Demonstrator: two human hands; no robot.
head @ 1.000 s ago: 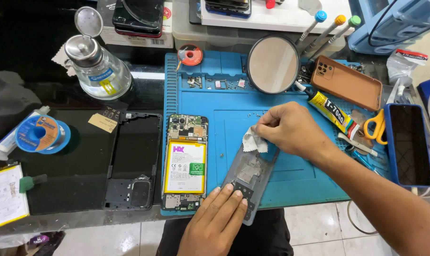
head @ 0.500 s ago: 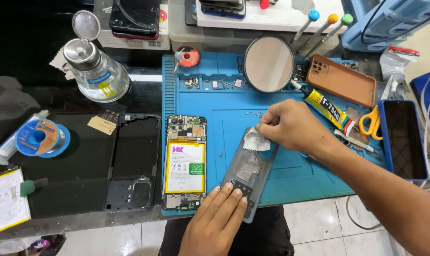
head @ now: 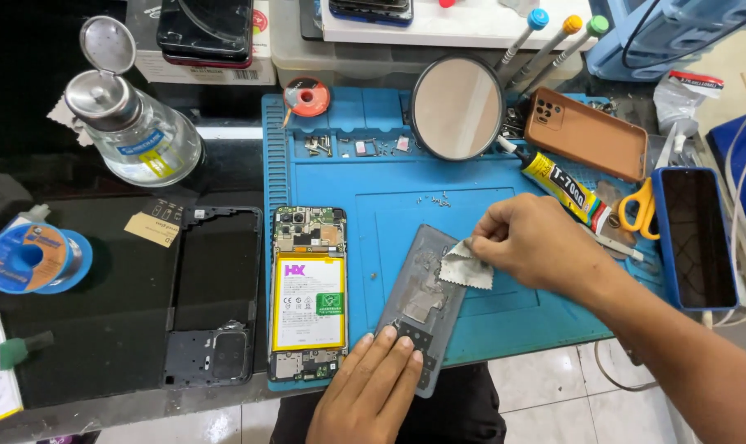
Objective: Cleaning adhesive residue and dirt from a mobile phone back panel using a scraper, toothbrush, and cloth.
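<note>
The one camera sits on the person's head and looks almost straight down, from close by, at the blue mat (head: pixel 488 205) on the dark surface (head: pixel 101 353).

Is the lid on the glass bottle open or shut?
Open: the glass bottle's hinged metal lid stands flipped up above its cap.

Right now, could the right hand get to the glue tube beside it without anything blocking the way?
Probably yes. The right hand, pinching a small cloth, sits just below the glue tube, with only bare blue mat between; it would likely drop the cloth first.

opened phone (head: pixel 309 294) on mat (head: pixel 389 177), left of back panel (head: pixel 420 300), mirror (head: pixel 457 108) behind
</note>
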